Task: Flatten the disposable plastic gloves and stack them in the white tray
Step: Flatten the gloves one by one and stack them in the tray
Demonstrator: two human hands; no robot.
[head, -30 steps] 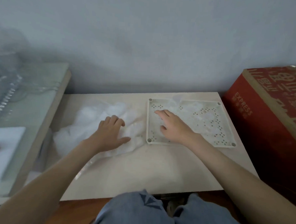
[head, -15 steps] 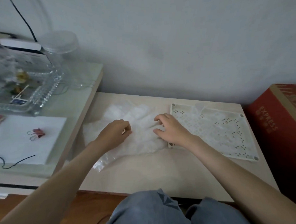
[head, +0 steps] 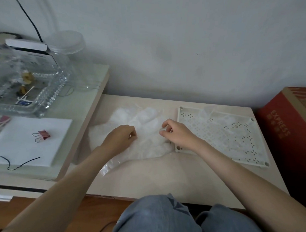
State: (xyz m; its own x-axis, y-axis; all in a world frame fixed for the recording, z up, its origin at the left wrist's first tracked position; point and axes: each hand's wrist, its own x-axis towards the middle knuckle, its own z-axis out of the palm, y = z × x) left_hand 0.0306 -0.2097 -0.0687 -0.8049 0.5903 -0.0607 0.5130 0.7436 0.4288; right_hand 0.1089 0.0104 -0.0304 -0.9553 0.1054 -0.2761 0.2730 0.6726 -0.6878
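A heap of crumpled clear plastic gloves (head: 145,122) lies on the pale low table (head: 164,175), left of the white perforated tray (head: 251,154). Flattened clear gloves (head: 217,128) lie in the tray. My left hand (head: 121,137) sits on the heap with fingers curled, pinching glove plastic. My right hand (head: 177,134) is at the heap's right edge, beside the tray's left rim, thumb and fingers pinching a glove.
A higher side table (head: 76,116) at the left carries a clear glass tray (head: 25,87), a clear jar (head: 68,48), a white pad (head: 26,141) with a red binder clip (head: 42,134). A red cardboard box (head: 287,131) stands right of the tray. My knees (head: 162,218) are below the table's front edge.
My right hand left the tray and moved left onto the glove heap, its fingers now pinching. My left hand curled its fingers on the plastic. The camera view swung left.
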